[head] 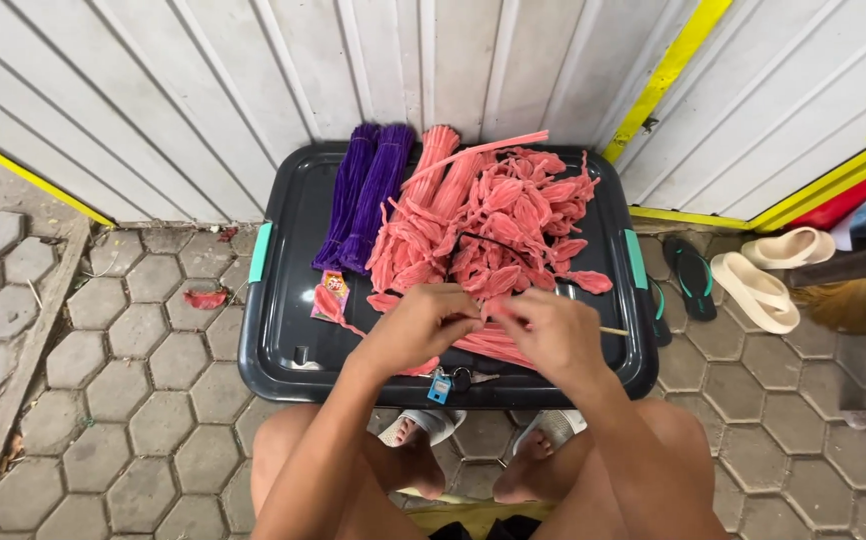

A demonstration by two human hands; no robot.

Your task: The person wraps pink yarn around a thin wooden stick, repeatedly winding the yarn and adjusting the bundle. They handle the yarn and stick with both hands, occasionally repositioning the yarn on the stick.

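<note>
Hexagonal paving, white corrugated wall

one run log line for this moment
left hand and right hand: pinching pink fuzzy stem | surface: dark plastic bin lid | behind: pink fuzzy stem pile, purple fuzzy stem bundles

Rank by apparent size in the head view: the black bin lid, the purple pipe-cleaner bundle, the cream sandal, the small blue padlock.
1. Black bin lid
2. Purple pipe-cleaner bundle
3. Cream sandal, nearly as long as the bundle, so this order is unsure
4. Small blue padlock

Both hands on pink stems
</note>
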